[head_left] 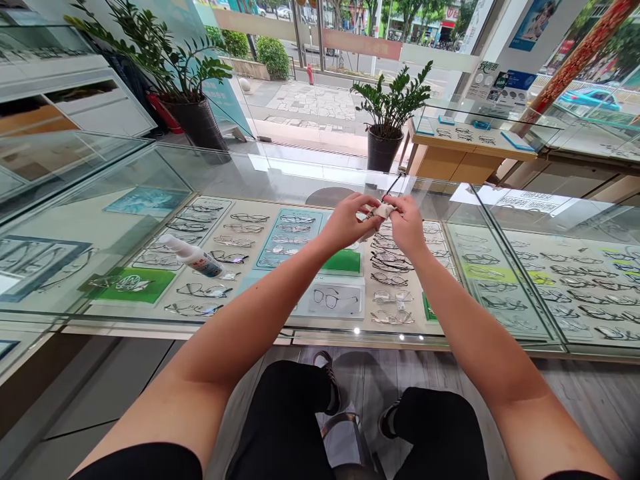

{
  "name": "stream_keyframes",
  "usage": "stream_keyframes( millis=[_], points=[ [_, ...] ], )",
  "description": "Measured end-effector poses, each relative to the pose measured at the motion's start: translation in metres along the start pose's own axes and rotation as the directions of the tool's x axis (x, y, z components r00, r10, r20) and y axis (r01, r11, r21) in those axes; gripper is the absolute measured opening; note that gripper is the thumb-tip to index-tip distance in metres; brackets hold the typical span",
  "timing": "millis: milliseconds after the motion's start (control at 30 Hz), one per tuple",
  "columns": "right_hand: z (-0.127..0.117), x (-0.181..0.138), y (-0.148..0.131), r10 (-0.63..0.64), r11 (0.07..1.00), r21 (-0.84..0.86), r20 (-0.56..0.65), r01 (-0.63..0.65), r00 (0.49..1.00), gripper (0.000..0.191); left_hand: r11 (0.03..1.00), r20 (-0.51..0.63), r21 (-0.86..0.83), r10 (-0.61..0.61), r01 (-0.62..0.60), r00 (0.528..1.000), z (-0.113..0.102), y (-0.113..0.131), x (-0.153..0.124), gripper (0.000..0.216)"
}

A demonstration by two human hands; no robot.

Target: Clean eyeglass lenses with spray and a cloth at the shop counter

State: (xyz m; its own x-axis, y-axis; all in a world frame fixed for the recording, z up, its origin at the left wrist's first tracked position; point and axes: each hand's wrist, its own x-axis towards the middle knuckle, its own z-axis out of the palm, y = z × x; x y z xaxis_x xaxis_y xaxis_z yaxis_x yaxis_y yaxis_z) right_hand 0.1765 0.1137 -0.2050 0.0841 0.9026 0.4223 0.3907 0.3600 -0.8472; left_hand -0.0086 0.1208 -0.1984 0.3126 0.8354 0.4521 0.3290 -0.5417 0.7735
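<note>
Both my hands are raised over a glass display counter [280,180]. My left hand [347,223] and my right hand [406,225] are closed, pinching a small white cloth [383,212] wrapped around a pair of dark-framed glasses. One thin temple arm of the glasses [394,185] sticks up and away above the cloth. A white spray bottle [193,255] with a blue label lies on its side on the glass to the left, out of reach of either hand.
Under the glass lie several rows of eyeglass frames [390,267] on trays and green cards. Two potted plants [387,127] stand beyond the counter, near another display table [470,150]. My knees and a stool [345,427] are below the counter edge.
</note>
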Motion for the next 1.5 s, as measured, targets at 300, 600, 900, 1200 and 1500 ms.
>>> stream_keyframes(
  millis=[300, 600, 900, 1200, 1500],
  points=[
    [0.003, -0.002, -0.003, -0.044, 0.999, 0.003, 0.025, 0.044, 0.999, 0.028, 0.995, -0.089, 0.007, -0.101, 0.102, 0.991, 0.002, -0.002, 0.001, 0.016],
    [0.006, -0.006, -0.003, -0.092, 0.995, -0.024, 0.117, 0.095, 0.989, 0.028, 0.992, -0.069, 0.044, -0.116, 0.119, 0.991, 0.002, -0.005, 0.001, 0.017],
    [0.008, -0.008, -0.003, -0.097, 0.994, -0.035, 0.161, 0.103, 0.982, 0.034, 0.981, -0.048, 0.175, -0.083, 0.090, 0.995, 0.004, -0.006, -0.002, 0.027],
    [0.013, -0.013, -0.005, -0.110, 0.985, -0.108, 0.199, 0.133, 0.974, 0.043, 0.966, -0.122, 0.247, -0.045, 0.074, 0.991, 0.004, -0.009, 0.000, 0.018],
    [0.010, -0.014, -0.008, -0.097, 0.980, -0.157, 0.176, 0.126, 0.980, 0.032, 0.953, -0.153, 0.288, -0.048, 0.091, 0.987, 0.003, -0.008, 0.000, 0.007]
  ],
)
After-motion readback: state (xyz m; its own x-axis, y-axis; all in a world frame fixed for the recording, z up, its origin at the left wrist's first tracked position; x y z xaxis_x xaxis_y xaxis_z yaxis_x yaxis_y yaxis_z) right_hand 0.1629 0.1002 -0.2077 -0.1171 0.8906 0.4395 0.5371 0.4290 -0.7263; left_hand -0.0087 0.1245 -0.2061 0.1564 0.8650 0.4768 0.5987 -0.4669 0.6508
